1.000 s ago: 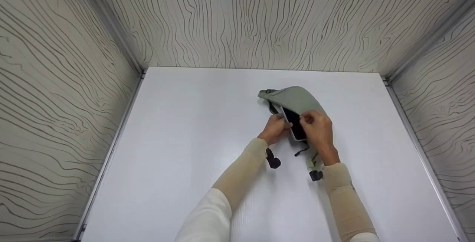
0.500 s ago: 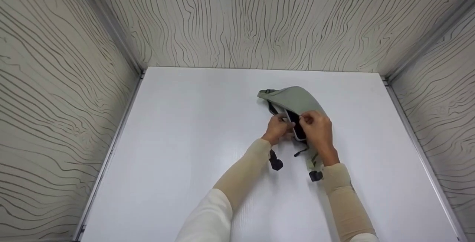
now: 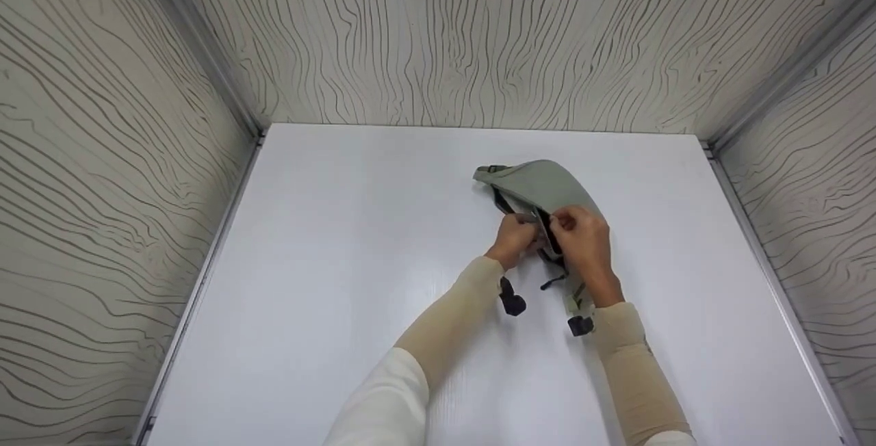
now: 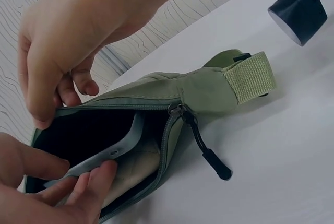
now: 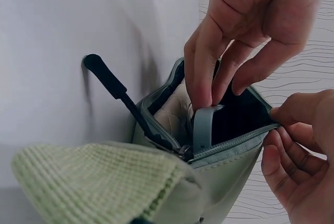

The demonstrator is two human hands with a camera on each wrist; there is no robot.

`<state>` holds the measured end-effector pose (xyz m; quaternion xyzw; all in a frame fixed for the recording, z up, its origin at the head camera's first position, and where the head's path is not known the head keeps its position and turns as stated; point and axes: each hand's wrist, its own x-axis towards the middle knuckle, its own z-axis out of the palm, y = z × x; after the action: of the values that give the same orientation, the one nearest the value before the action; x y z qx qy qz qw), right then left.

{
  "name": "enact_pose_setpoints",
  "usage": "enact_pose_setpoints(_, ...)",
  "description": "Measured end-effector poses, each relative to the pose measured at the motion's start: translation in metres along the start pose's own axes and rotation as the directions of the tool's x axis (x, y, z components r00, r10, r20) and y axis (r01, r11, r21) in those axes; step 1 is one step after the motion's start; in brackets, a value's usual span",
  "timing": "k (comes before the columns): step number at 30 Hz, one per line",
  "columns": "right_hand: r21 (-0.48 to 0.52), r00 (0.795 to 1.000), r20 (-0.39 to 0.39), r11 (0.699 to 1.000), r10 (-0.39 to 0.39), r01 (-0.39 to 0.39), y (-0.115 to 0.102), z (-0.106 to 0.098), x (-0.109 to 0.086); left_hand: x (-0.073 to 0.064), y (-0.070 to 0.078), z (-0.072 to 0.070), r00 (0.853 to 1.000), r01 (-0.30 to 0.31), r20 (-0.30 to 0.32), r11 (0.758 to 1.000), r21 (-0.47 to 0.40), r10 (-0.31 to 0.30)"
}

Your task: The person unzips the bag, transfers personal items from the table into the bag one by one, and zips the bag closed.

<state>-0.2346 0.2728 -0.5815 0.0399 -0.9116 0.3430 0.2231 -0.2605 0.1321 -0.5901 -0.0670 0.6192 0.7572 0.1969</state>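
Note:
A sage-green waist bag lies on the white table with its zipped mouth spread apart. My left hand pinches a phone between thumb and fingers. The phone sits mostly inside the bag's mouth, its pale frame edge showing in both wrist views. With thumb and fingertips, my right hand pinches the zippered rim on the other side and holds it away from the phone. A beige quilted lining shows inside the bag. The phone's lower part is hidden by the bag and fingers.
A black zipper pull hangs from the mouth's near end, beside a green webbing strap. The white table is bordered by wood-grain patterned walls. Black wrist cameras hang under both sleeves.
The left hand has moved slightly right, carrying the phone deeper into the bag and turning it more edge-on, so less of its black screen shows. The right hand stays on the rim.

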Motion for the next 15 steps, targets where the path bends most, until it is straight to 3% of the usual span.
enact_pose_setpoints(5, 0.009, 1.0, 0.014, 1.0, 0.013, -0.014, -0.001, 0.0, -0.002, 0.0, -0.001, 0.006, 1.0, 0.005, 0.021, 0.998, -0.063, -0.003)
enact_pose_setpoints(15, 0.013, 0.999, 0.027, 1.0, 0.023, -0.023, -0.001, -0.001, -0.002, 0.001, 0.0, 0.017, 0.997, 0.034, -0.06, 0.991, -0.127, -0.041)
